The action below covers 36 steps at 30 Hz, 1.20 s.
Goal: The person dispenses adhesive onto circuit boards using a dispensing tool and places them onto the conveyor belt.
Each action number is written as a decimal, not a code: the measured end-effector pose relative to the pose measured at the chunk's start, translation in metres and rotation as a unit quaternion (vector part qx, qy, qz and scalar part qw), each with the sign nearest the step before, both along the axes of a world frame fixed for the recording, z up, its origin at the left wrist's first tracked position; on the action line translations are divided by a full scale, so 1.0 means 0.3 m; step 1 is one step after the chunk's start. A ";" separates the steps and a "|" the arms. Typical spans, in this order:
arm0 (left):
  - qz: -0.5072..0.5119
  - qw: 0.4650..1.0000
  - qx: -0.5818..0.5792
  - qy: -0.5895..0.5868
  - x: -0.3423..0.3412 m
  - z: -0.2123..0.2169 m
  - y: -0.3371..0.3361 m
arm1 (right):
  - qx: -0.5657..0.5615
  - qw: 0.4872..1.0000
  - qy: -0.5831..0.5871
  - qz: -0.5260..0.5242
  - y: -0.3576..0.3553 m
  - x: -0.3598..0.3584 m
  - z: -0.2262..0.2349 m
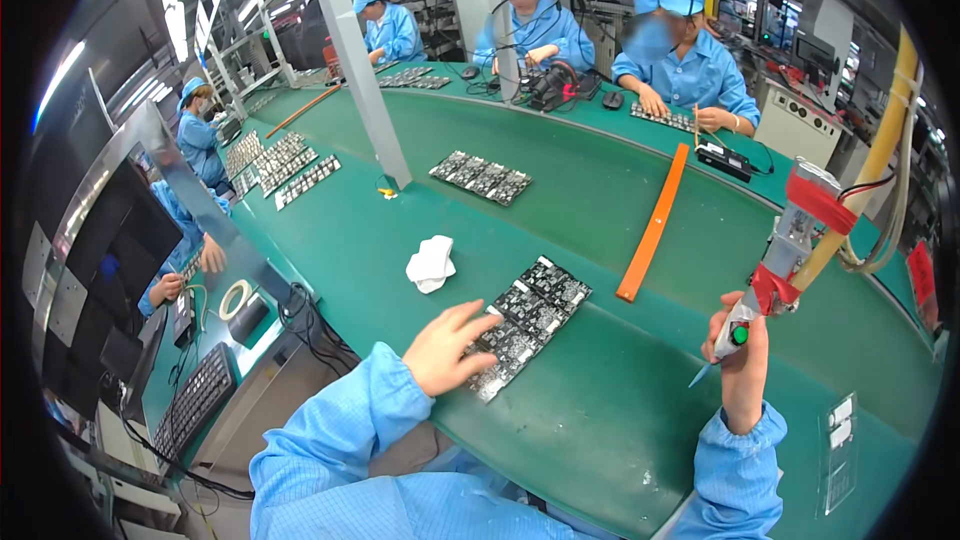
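A panel of black circuit boards [540,305] lies on the green bench in front of me. My left hand [452,348] is over its left edge, fingers spread and holding nothing; the fingertips seem to touch the boards. To the right, my raised right hand [742,380] is closed around the lower end of a taped grey switch housing with a green button [739,334]. This housing is bound with red tape to a yellow pole [870,170]. A thin blue tip [699,376] sticks out below my fingers; what it belongs to is hidden.
White cloths [431,264] lie left of the boards. Beyond are another board panel [481,178], an orange strip [655,225] and a grey post [358,65]. A clear plastic sleeve [840,455] is at right; a keyboard [195,405] and monitor [120,270] stand left. Several co-workers sit around.
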<state>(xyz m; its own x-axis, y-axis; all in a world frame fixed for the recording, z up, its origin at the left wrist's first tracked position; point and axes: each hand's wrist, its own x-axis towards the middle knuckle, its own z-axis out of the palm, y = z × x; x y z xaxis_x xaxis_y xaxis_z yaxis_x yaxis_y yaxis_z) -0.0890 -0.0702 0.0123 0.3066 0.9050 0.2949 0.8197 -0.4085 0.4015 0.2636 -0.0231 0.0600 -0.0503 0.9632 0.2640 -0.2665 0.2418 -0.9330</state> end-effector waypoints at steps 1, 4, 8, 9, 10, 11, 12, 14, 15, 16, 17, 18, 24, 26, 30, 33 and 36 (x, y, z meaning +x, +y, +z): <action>-0.011 0.999 0.021 0.040 0.009 0.006 0.005 | -0.002 1.000 0.004 0.005 -0.002 -0.006 0.008; 0.053 0.987 0.050 0.144 -0.034 0.017 0.098 | -0.004 1.000 0.020 0.013 0.022 -0.014 -0.009; 0.258 0.941 0.086 0.199 -0.182 -0.062 0.223 | 0.008 1.000 0.002 0.016 0.002 -0.010 0.020; 0.255 0.952 0.066 0.157 -0.251 -0.105 0.248 | 0.009 1.000 -0.001 0.020 0.005 -0.020 0.018; 0.252 0.960 0.048 0.114 -0.324 -0.132 0.274 | 0.013 1.000 0.003 0.018 0.011 -0.024 0.014; 0.256 0.960 0.072 0.085 -0.396 -0.149 0.298 | 0.007 1.000 0.003 0.017 0.012 -0.024 0.006; 0.262 0.959 0.093 0.057 -0.459 -0.151 0.308 | -0.001 1.000 0.004 0.018 0.012 -0.023 -0.003; 0.292 0.932 0.207 0.061 -0.507 -0.082 0.324 | -0.007 1.000 -0.004 0.005 0.005 -0.006 0.004; 0.310 0.929 0.195 0.061 -0.570 -0.057 0.330 | -0.003 1.000 -0.008 0.006 0.003 -0.004 0.008; 0.327 0.926 0.178 0.058 -0.602 -0.056 0.342 | -0.003 1.000 -0.016 0.006 -0.004 0.003 0.007; 0.405 0.893 0.082 0.176 -0.563 -0.025 0.343 | -0.008 1.000 -0.018 -0.001 -0.003 0.010 0.006; 0.470 0.849 -0.010 0.240 -0.510 -0.001 0.370 | -0.007 1.000 -0.020 0.000 -0.002 0.016 0.005; 0.211 0.966 -0.104 0.111 -0.278 0.022 0.459 | -0.007 0.999 -0.036 0.003 0.025 -0.020 -0.002; 0.167 0.957 -0.194 0.133 -0.061 0.105 0.397 | 0.000 0.999 -0.034 -0.005 0.027 -0.007 0.009; 0.098 0.961 -0.190 0.176 0.009 0.048 0.245 | -0.023 0.999 -0.023 0.000 0.030 0.013 0.000; 0.103 0.968 -0.209 0.089 -0.052 -0.025 0.163 | -0.014 0.999 0.000 0.034 0.030 0.007 -0.013; 0.111 0.932 -0.286 -0.193 -0.113 -0.111 0.156 | -0.004 0.999 -0.006 0.035 0.026 0.021 -0.019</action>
